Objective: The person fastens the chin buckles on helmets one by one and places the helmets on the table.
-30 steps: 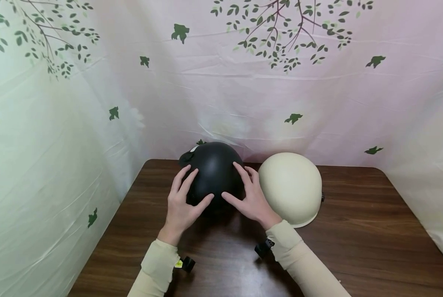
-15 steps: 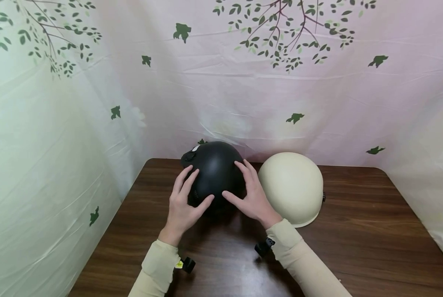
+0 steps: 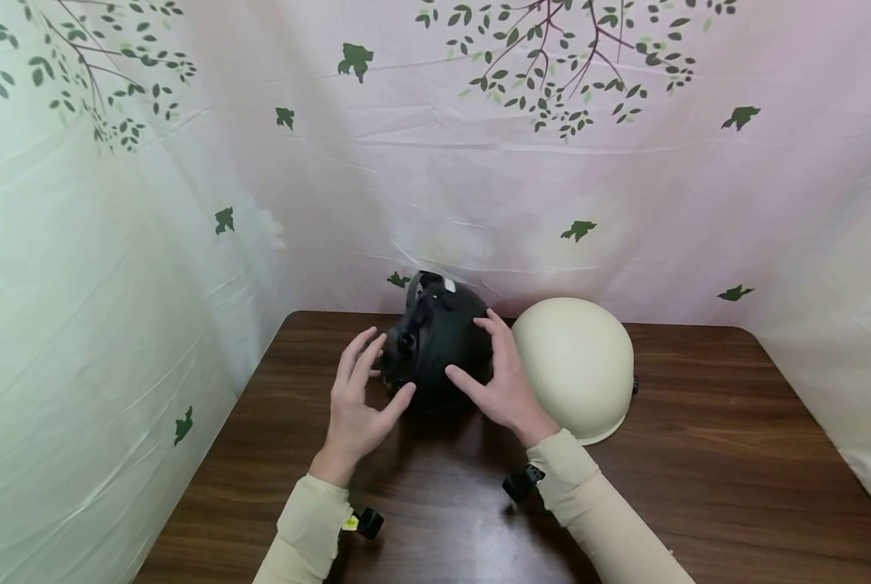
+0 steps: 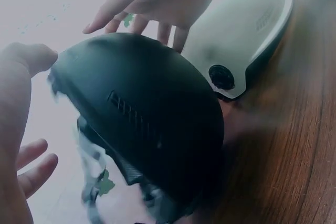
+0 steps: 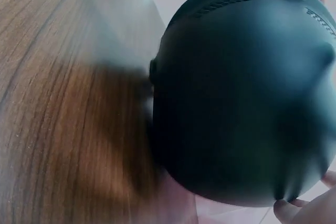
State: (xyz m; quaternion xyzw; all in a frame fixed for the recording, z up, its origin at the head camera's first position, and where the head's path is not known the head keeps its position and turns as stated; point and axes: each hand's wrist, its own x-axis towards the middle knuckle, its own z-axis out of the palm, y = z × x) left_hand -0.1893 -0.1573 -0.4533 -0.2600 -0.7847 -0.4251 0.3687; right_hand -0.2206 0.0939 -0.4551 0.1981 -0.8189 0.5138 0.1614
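A matte black helmet (image 3: pixel 453 337) is tilted between the two hands, its rim side toward the upper left. Hanging straps (image 4: pixel 91 156) show below its rim in the left wrist view, blurred. My right hand (image 3: pixel 507 389) holds the dome from the right, thumb in front and fingers toward the back. On the other side my left hand (image 3: pixel 355 418) has its fingers spread; its thumb (image 4: pixel 39 59) lies at the helmet's edge, though contact is hard to tell. Just right of the right hand, a cream helmet (image 3: pixel 574 361) rests dome up on the table.
The brown wooden table (image 3: pixel 735 454) ends at the back against a pale curtain (image 3: pixel 479 186) printed with leaves and birds. Small black cameras sit on both wrists. The cream helmet stands close to the right hand and the black helmet.
The black helmet has turned and tilted, bringing its side fittings and straps into view, and has shifted slightly right. The right hand moved slightly right with it; the left hand stayed nearly in place.
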